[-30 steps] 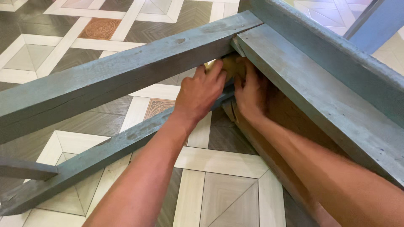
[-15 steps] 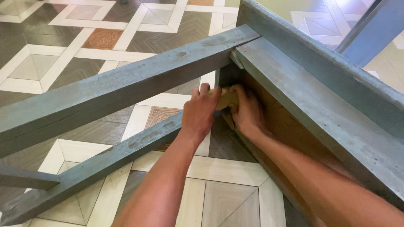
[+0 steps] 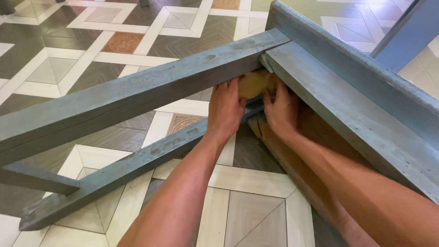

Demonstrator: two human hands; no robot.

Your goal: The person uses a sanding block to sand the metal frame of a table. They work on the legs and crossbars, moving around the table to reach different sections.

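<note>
The patterned tile floor (image 3: 256,183) carries an overturned piece of grey-green painted wooden furniture, probably a table or bench. Its broad plank (image 3: 356,105) runs from the upper centre toward the right edge. An upper rail (image 3: 137,98) runs from the left edge up to the plank's corner joint; a lower rail (image 3: 137,164) lies parallel below it, ending near the bottom-left corner. The unpainted brown underside (image 3: 315,132) shows beneath the plank.

A tan sheet, apparently sandpaper (image 3: 254,83), sits directly under the corner joint, between the two rails and against the inner face of the frame.

The left hand (image 3: 226,110) has its fingers curled together, pressing the sheet's left edge. The right hand (image 3: 281,110) pinches the sheet's right edge, fingertips partly hidden under the plank.

Step in hand, as judged: working the sheet against the inside corner of the joint. The next move calls for firm, even pressure from both hands while keeping the sheet flat in the tight angle.
</note>
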